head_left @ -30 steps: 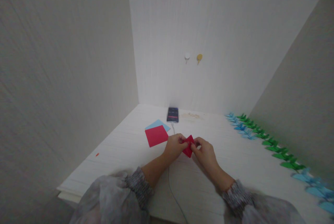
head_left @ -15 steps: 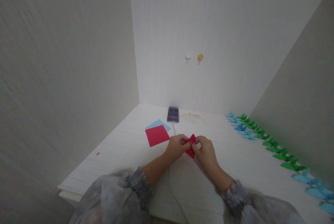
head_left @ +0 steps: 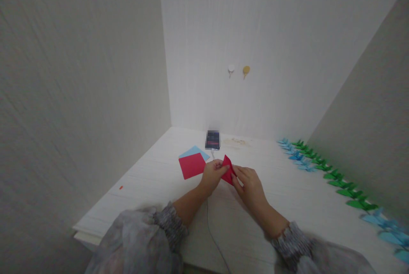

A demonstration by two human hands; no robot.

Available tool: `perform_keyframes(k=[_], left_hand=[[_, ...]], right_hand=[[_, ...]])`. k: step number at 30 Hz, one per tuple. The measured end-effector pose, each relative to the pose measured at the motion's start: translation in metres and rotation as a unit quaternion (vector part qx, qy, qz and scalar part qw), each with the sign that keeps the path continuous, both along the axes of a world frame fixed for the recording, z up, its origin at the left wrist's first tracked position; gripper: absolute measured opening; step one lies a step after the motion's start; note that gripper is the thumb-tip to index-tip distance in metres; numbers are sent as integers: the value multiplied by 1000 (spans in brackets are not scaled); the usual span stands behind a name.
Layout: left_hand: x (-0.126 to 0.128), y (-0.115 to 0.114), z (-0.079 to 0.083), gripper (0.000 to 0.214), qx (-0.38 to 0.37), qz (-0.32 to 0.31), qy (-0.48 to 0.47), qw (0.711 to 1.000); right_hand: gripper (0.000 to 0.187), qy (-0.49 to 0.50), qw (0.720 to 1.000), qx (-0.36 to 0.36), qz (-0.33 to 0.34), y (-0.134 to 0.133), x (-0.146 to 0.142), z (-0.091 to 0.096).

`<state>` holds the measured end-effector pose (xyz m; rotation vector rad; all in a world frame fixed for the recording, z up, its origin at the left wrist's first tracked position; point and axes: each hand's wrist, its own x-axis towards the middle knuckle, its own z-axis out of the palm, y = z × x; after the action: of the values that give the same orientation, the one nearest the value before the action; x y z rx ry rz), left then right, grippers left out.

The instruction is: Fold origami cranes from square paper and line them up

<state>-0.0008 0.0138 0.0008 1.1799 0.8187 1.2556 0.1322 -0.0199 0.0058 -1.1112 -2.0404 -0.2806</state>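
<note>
A small folded piece of red paper [head_left: 228,169] is held above the white table [head_left: 153,180] between both my hands. My left hand [head_left: 212,177] pinches its left side with closed fingers. My right hand [head_left: 249,186] grips its lower right edge, fingers curled. The paper stands tilted, with a point upward. Just to the left of my hands a flat red sheet [head_left: 191,165] lies on top of a light blue sheet [head_left: 193,151].
A phone [head_left: 212,139] lies near the back wall with a cable [head_left: 212,231] running toward me. Rows of folded green paper shapes [head_left: 335,178] and blue ones [head_left: 295,154] line the table's right edge. Two small hooks [head_left: 238,70] are on the wall. A tiny red scrap [head_left: 120,187] lies at left.
The folded red paper has been turned and raised a little toward the left, its point now up. My right hand has slid to its lower edge.
</note>
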Motion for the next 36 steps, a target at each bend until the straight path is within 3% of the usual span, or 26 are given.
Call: perform_keyframes(k=[5, 9, 15, 20, 24, 30, 36], left_hand=[[-1, -3, 4, 23, 4, 8, 2, 1000], [-2, -6, 10, 30, 60, 39, 49, 996], [0, -9, 13, 31, 24, -38, -14, 999], [1, -6, 8, 32, 18, -81, -21, 996], [1, -7, 6, 31, 13, -109, 22, 994], [-1, -10, 5, 27, 25, -169, 96, 981], [-2, -10, 7, 24, 24, -189, 113, 975]], right_hand=[[30, -48, 999, -4, 10, -3, -1, 1], [29, -32, 999, -9, 16, -2, -2, 0], [24, 82, 993, -63, 53, -4, -1, 3], [19, 234, 956, -139, 107, -3, 4, 8], [16, 319, 927, -183, 70, 0, 5, 6], [18, 340, 900, -248, 118, 3, 7, 8], [20, 384, 864, -294, 138, 1, 7, 12]])
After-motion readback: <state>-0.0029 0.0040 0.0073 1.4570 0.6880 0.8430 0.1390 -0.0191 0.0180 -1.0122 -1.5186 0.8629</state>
